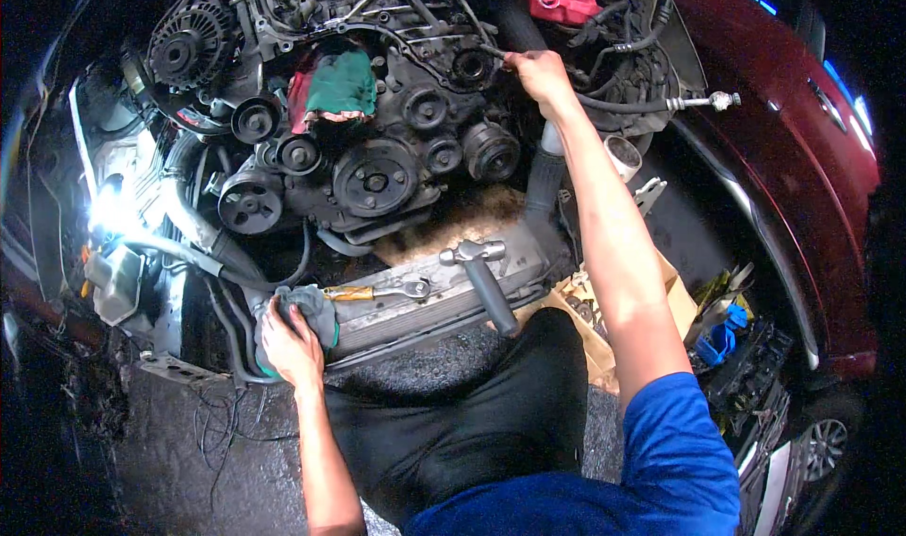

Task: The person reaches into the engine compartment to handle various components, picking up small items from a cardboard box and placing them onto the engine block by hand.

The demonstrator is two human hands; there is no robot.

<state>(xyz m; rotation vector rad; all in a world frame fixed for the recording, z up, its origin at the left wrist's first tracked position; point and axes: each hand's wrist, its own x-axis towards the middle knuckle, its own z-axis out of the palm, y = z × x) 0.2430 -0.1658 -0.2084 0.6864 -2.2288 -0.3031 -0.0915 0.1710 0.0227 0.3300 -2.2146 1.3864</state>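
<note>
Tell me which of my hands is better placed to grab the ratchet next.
Probably left: your left hand is on the grey cloth beside the ratchet; your right hand is farther off, up by the engine.

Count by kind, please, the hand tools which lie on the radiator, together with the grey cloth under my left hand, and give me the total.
Hammer on the radiator: 1
Orange-handled ratchet on the radiator: 1
Grey cloth under the left hand: 1
Total: 3
</note>
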